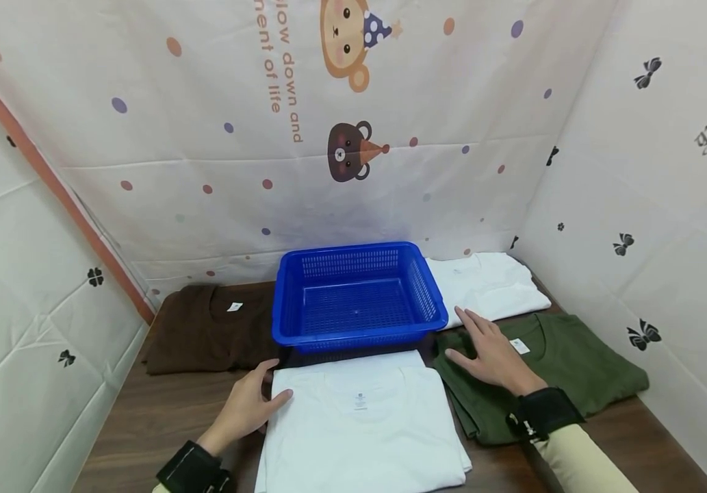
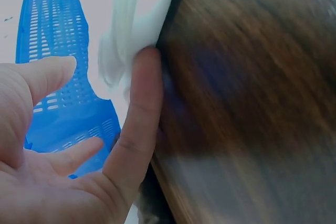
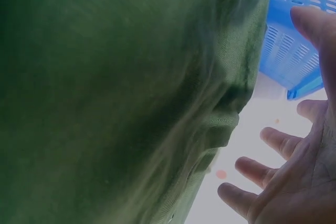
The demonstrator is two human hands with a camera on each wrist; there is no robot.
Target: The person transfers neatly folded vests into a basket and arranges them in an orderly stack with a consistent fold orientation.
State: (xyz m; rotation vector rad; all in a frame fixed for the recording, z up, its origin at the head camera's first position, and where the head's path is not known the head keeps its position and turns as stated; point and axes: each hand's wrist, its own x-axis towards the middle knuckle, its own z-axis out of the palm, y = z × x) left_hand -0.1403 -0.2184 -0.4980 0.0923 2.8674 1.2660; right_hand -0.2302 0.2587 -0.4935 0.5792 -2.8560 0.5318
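A folded white T-shirt (image 1: 362, 431) lies at the front middle of the table. My left hand (image 1: 243, 407) is at its left edge, thumb over the top and the other fingers spread beside it. In the left wrist view one fingertip (image 2: 146, 59) meets the layered edge of the white cloth, with the thumb apart from it. On the other side, my right hand (image 1: 493, 349) hovers over the folded dark green T-shirt (image 1: 575, 363), fingers spread and holding nothing. The right wrist view shows those fingers (image 3: 281, 142) apart, beside the green cloth.
Behind the front white T-shirt stands a blue plastic basket (image 1: 356, 301) with nothing in it. A folded brown T-shirt (image 1: 205, 335) lies left of it, another white T-shirt (image 1: 489, 284) right of it. Printed cloth walls (image 1: 217, 205) enclose the wooden table (image 1: 137, 424) at back and sides.
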